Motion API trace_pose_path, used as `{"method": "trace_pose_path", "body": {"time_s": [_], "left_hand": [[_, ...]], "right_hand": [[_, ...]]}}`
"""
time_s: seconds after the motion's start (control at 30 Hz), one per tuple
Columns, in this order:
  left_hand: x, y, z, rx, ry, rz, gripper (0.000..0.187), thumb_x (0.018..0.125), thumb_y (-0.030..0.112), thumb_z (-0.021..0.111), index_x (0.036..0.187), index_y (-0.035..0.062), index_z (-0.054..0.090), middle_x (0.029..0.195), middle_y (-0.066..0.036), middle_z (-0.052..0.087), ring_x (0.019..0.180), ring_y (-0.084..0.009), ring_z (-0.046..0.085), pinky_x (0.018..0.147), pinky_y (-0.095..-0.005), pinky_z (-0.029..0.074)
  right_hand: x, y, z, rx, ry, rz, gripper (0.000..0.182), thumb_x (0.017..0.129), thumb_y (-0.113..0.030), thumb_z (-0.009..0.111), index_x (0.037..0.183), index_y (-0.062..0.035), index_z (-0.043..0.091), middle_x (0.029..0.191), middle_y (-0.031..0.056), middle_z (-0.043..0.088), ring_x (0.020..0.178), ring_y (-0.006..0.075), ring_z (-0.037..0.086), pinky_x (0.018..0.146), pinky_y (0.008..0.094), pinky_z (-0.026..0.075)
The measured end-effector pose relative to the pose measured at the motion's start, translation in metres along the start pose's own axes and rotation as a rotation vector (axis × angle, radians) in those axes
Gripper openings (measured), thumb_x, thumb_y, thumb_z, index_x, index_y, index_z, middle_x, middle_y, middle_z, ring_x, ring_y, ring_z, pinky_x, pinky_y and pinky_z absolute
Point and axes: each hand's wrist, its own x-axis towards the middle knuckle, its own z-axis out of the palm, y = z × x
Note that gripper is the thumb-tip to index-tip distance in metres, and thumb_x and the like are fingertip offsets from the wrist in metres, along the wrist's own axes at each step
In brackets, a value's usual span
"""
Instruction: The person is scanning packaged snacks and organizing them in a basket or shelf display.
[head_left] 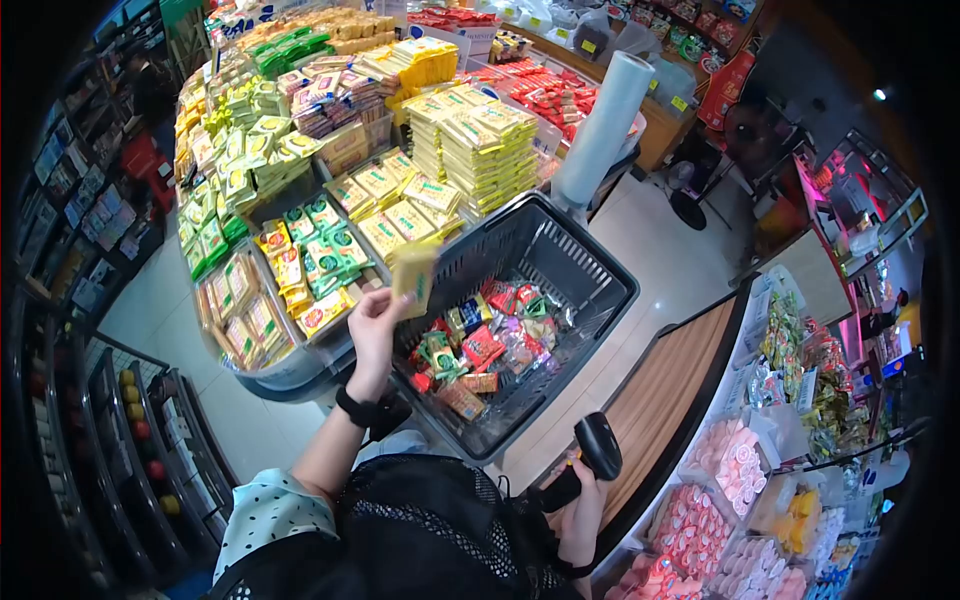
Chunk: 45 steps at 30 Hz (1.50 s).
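My left hand (375, 318), with a black band at the wrist, is closed on the edge of a yellow snack packet (414, 278), slightly blurred. It holds the packet over the left side of a black shopping basket (598, 330). Inside the basket lie several small wrapped snacks (483, 347) in red, green, yellow and purple. Lower right, my right hand (582, 508) grips the handle of a black barcode scanner (597, 447), its rounded head upward. Beyond the basket, similar yellow packets (470, 150) stand stacked.
A display bin (270, 370) of green, yellow and beige packets curves along the left. A plastic bag roll (603, 130) stands behind the basket. At right, a wooden ledge (655, 410) borders tubs of pink sweets (695, 525). Dark shelving (120, 430) is at far left.
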Motion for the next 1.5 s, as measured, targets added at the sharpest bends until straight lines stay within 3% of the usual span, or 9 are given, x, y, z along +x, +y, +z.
{"method": "trace_pose_path", "body": {"time_s": [0.1,0.33,0.43,0.57,0.7,0.8,0.9,1.0,1.5], "left_hand": [[0.063,-0.013,0.000,-0.395,-0.112,-0.413,0.015,0.079,0.022,0.067,0.082,0.0113,0.057,0.056,0.011,0.038,0.047,-0.0016,0.029,0.051,-0.0211,0.029],[0.182,-0.105,0.024,-0.489,-0.184,-0.515,0.021,0.082,0.022,0.061,0.071,0.0145,0.046,0.052,0.006,0.037,0.050,-0.0084,0.036,0.061,-0.0264,0.035],[0.190,-0.105,0.040,-0.489,-0.055,-0.627,0.017,0.083,0.018,0.054,0.095,0.0075,0.048,0.078,-0.005,0.055,0.076,-0.0170,0.052,0.087,-0.0353,0.037],[0.116,-0.027,0.058,-0.208,-0.134,-0.338,0.083,0.075,0.017,0.057,0.139,0.0033,0.005,0.137,-0.019,0.024,0.126,-0.0266,0.027,0.103,-0.0338,0.021],[0.064,-0.057,0.058,0.328,-0.732,0.250,0.037,0.074,0.008,0.059,0.109,-0.0002,0.050,0.108,-0.015,0.053,0.105,-0.0277,0.049,0.091,-0.0353,0.037],[0.037,-0.046,0.052,0.935,-1.617,0.155,0.053,0.072,0.035,0.064,0.110,-0.0007,0.052,0.106,-0.020,0.055,0.100,-0.0329,0.053,0.086,-0.0377,0.042],[0.026,-0.069,0.046,1.255,-1.971,0.246,0.049,0.071,0.040,0.063,0.104,0.0043,0.059,0.092,-0.017,0.061,0.088,-0.0300,0.059,0.075,-0.0380,0.046],[0.030,-0.113,0.039,0.827,-2.173,0.039,0.046,0.074,0.042,0.061,0.099,0.0027,0.060,0.094,-0.018,0.061,0.091,-0.0323,0.057,0.076,-0.0392,0.044],[0.034,-0.212,0.077,1.061,-2.209,-0.273,0.054,0.077,0.049,0.055,0.109,0.0057,0.059,0.100,-0.012,0.062,0.089,-0.0261,0.058,0.077,-0.0346,0.044]], "right_hand": [[-0.002,0.011,0.001,0.060,0.117,-0.052,0.028,0.079,-0.003,0.055,0.106,0.0004,0.049,0.087,0.0083,0.056,0.071,0.0145,0.054,0.067,0.0270,0.045],[-0.009,0.025,0.035,0.216,0.285,-0.091,0.026,0.081,-0.008,0.055,0.106,-0.0011,0.048,0.085,0.0066,0.054,0.072,0.0136,0.053,0.068,0.0266,0.044],[-0.007,0.030,0.053,0.176,0.260,-0.038,0.029,0.082,-0.010,0.055,0.109,-0.0033,0.046,0.087,0.0049,0.051,0.076,0.0138,0.052,0.069,0.0275,0.044],[0.003,0.053,0.079,0.224,0.272,-0.060,0.024,0.081,-0.004,0.055,0.104,-0.0007,0.048,0.087,0.0050,0.054,0.073,0.0137,0.053,0.067,0.0267,0.044],[0.016,0.064,0.110,0.120,0.278,-0.031,0.027,0.080,-0.004,0.055,0.106,-0.0008,0.049,0.084,0.0055,0.054,0.072,0.0141,0.054,0.068,0.0270,0.044],[0.020,0.069,0.131,0.087,0.288,-0.038,0.027,0.080,-0.004,0.056,0.106,-0.0006,0.050,0.083,0.0054,0.055,0.071,0.0141,0.054,0.068,0.0274,0.045],[0.022,0.069,0.150,0.106,0.275,-0.052,0.026,0.079,-0.002,0.058,0.104,-0.0009,0.051,0.083,0.0048,0.054,0.070,0.0140,0.054,0.067,0.0271,0.045],[0.027,0.075,0.154,0.112,0.271,-0.027,0.026,0.078,-0.003,0.058,0.103,-0.0009,0.050,0.081,0.0045,0.053,0.070,0.0140,0.054,0.067,0.0267,0.045],[0.031,0.071,0.141,0.067,0.244,0.032,0.018,0.078,-0.003,0.059,0.096,-0.0015,0.055,0.082,0.0055,0.059,0.070,0.0129,0.056,0.067,0.0259,0.046]]}}
